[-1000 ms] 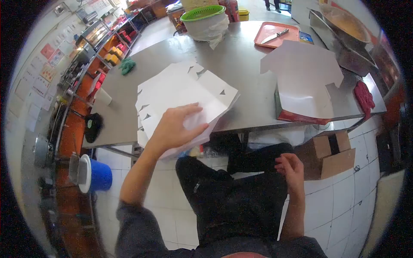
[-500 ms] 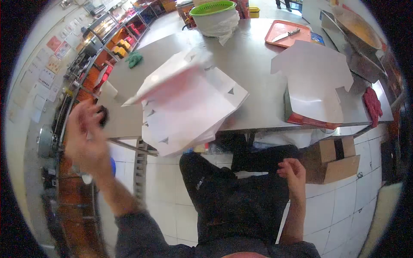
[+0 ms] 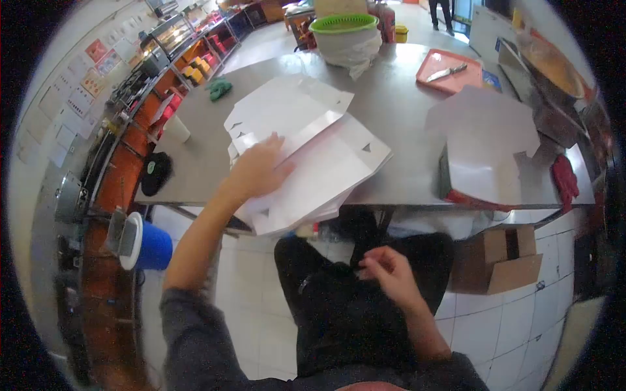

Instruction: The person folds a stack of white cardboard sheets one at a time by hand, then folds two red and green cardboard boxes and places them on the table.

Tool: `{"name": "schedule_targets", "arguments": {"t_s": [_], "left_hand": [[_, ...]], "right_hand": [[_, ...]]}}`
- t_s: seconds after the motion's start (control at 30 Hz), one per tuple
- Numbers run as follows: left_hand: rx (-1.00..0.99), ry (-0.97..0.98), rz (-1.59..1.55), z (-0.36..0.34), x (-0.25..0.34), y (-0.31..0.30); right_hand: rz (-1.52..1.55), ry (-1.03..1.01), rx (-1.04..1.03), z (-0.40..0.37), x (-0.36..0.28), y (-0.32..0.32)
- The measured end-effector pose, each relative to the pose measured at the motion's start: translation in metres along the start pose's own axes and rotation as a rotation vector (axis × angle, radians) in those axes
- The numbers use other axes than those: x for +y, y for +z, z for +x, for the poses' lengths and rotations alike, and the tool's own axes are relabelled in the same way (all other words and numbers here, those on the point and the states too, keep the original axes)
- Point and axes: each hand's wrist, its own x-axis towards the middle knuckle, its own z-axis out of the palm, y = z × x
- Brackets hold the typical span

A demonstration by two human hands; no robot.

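The left hand point(image 3: 257, 171) lies palm down, fingers apart, clamped on nothing, at the edge of a white cardboard sheet point(image 3: 332, 173) near the front of the metal table point(image 3: 401, 120); folding looks like the step. The right hand point(image 3: 391, 277), curled above the lap point(image 3: 358, 319): I can't tell whether it holds anything. Creasing calls for steady, even pressure

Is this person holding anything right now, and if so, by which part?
Nothing is clearly gripped: the left hand lies on the white cardboard, toward its left edge. The right hand appears empty.
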Motion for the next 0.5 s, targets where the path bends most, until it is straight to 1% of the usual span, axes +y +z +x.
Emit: {"name": "schedule_targets", "arguments": {"t_s": [0.03, 0.07, 0.1, 0.17, 0.2, 0.27, 0.3, 0.33, 0.37, 0.4, 0.43, 0.47, 0.5], "left_hand": [[-0.271, -0.130, 0.049, 0.015, -0.001, 0.004], [-0.544, -0.259, 0.099, 0.028, -0.002, 0.005], [-0.524, -0.251, 0.099, 0.035, -0.005, 0.001], [-0.016, -0.413, 0.202, 0.044, -0.018, -0.016], [0.183, -0.498, 0.229, 0.041, -0.025, -0.031], [0.623, -0.408, 0.220, 0.026, -0.023, -0.085], [0.759, -0.452, 0.233, 0.005, -0.026, -0.097], [0.666, -0.643, 0.342, -0.021, -0.020, -0.116], [0.715, -0.652, 0.409, -0.051, -0.024, -0.124], [0.582, -0.803, 0.486, -0.076, -0.010, -0.137], [0.480, -0.895, 0.577, -0.115, -0.020, -0.141], [0.364, -0.860, 0.588, -0.135, -0.002, -0.149], [0.144, -0.985, 0.588, -0.153, 0.018, -0.154]], "right_hand": [[0.018, -0.012, -0.008, -0.003, 0.002, -0.001], [-0.104, -0.030, -0.001, -0.006, 0.002, -0.005], [-0.112, -0.049, 0.007, -0.011, 0.008, -0.009], [-0.019, -0.025, 0.052, -0.021, 0.024, -0.019], [-0.025, -0.035, 0.060, -0.026, 0.026, -0.025], [-0.004, 0.159, 0.168, -0.041, 0.029, -0.035], [-0.006, 0.159, 0.169, -0.047, 0.039, -0.042], [0.019, 0.171, 0.197, -0.053, 0.052, -0.051], [0.049, 0.183, 0.221, -0.054, 0.060, -0.058], [0.062, 0.183, 0.212, -0.052, 0.065, -0.062], [0.046, 0.214, 0.232, -0.050, 0.069, -0.064], [0.032, 0.249, 0.250, -0.049, 0.074, -0.063], [0.055, 0.259, 0.235, -0.045, 0.077, -0.060]]}}
